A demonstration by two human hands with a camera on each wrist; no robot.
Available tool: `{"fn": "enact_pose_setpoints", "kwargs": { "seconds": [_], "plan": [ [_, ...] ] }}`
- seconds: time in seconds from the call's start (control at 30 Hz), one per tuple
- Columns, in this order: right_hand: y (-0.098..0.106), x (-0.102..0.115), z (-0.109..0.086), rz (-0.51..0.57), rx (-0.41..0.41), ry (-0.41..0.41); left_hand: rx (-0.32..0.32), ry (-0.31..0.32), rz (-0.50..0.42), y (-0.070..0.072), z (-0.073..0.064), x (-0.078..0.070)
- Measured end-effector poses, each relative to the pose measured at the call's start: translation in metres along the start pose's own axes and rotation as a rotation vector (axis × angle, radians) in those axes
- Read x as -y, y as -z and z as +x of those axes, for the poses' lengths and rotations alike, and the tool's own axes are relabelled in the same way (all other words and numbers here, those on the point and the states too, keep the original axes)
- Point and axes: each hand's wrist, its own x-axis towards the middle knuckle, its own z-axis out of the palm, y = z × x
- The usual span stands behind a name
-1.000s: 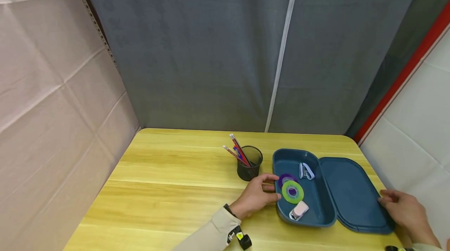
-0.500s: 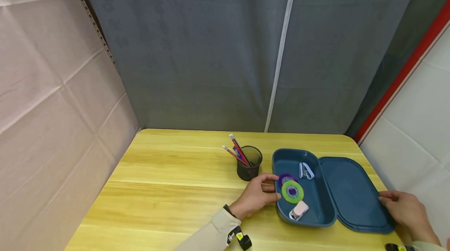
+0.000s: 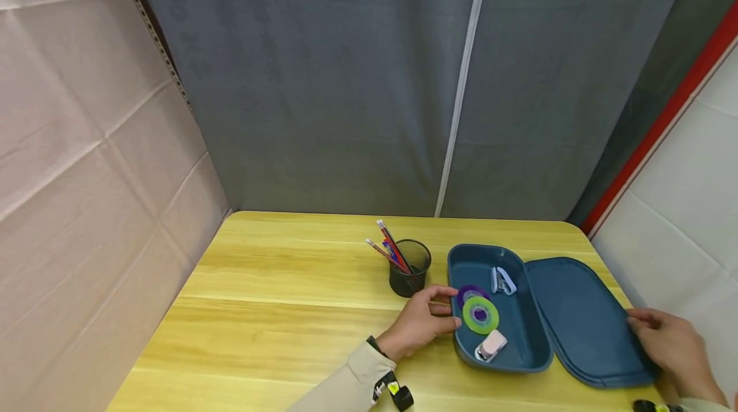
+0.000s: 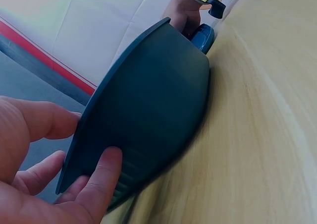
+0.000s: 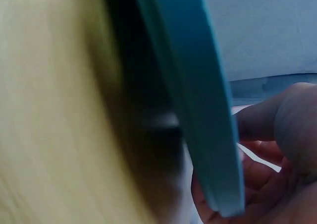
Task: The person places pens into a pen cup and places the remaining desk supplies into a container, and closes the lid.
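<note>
In the head view, a dark blue plastic box (image 3: 519,341) stands uncovered on the table. My left hand (image 3: 418,325) rests against its left wall, fingertips at the rim and against the outer side in the left wrist view. Inside lie a purple ring (image 3: 466,291), a green tape roll (image 3: 473,322) overlapping it, a small pale stapler (image 3: 503,280) and a small pink-and-white object (image 3: 492,343) with a metal end. To the right, my right hand (image 3: 671,341) pinches the outer edge of the matching lid (image 3: 594,322). The right wrist view shows that lid edge (image 5: 203,100) raised over the table.
A black mesh pen cup (image 3: 410,280) holding several pencils stands left of the box, just behind my left hand. Wood-grain table (image 3: 277,309) stretches to the left. A grey curtain (image 3: 346,79) hangs behind, and a white wall (image 3: 680,194) rises close at the right.
The lid's outer edge has lifted and shifted slightly right with my right hand. My left hand, the box and its contents stay in place.
</note>
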Motion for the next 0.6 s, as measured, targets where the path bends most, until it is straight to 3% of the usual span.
{"fn": "enact_pose_setpoints", "kwargs": {
  "seconds": [0.17, 0.37, 0.6],
  "plan": [
    [0.001, -0.002, 0.0, 0.07, 0.042, -0.038, -0.002, -0.002, -0.001, 0.0, 0.001, 0.001],
    [0.003, -0.01, 0.003, 0.214, 0.195, -0.112, 0.003, 0.001, -0.016, 0.0, 0.001, 0.001],
    [0.011, -0.014, 0.006, 0.347, 0.278, -0.109, 0.008, 0.003, -0.012, 0.0, 0.001, 0.0]
  ]
}}
